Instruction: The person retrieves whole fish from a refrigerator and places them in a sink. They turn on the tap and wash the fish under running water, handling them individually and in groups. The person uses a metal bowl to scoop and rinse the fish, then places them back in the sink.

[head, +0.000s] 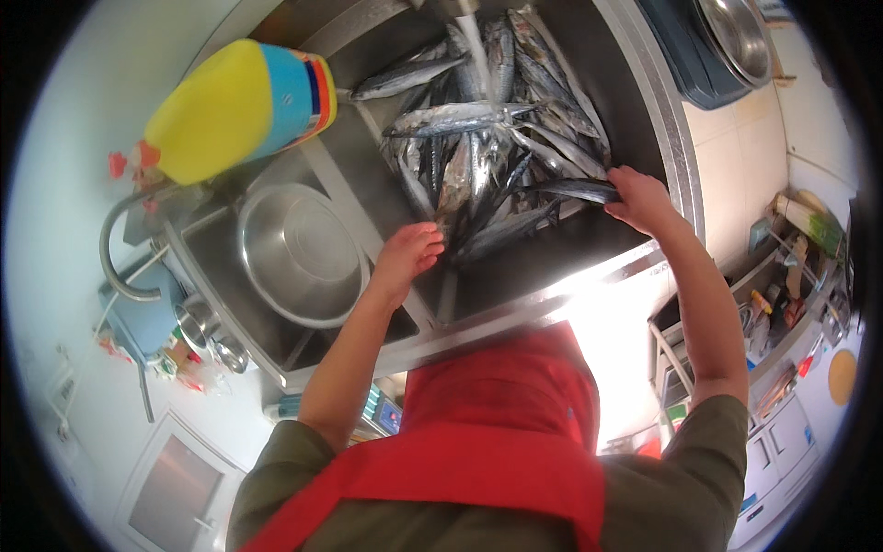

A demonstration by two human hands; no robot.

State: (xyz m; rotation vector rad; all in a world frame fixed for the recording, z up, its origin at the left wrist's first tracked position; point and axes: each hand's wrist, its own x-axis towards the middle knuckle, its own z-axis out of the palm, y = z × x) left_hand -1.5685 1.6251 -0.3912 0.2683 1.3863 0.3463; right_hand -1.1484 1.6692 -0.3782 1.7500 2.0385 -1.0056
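Observation:
My right hand (639, 200) is closed on the end of a dark, slender fish (576, 188) at the right side of a stainless steel sink (552, 259). At the near left of the pile, my left hand (412, 255) is half curled beside a fish; whether its fingertips grip anything is unclear. Many silvery whole fish (441, 119) lie heaped in the basin. Water (476, 55) runs from a faucet at the top onto them.
Left of the fish, a steel bowl (303, 255) sits in a second basin. A yellow plastic jug (221, 110) with a blue label stands beyond it. At the upper right are a dark appliance (676, 52) and a round steel bowl (738, 34).

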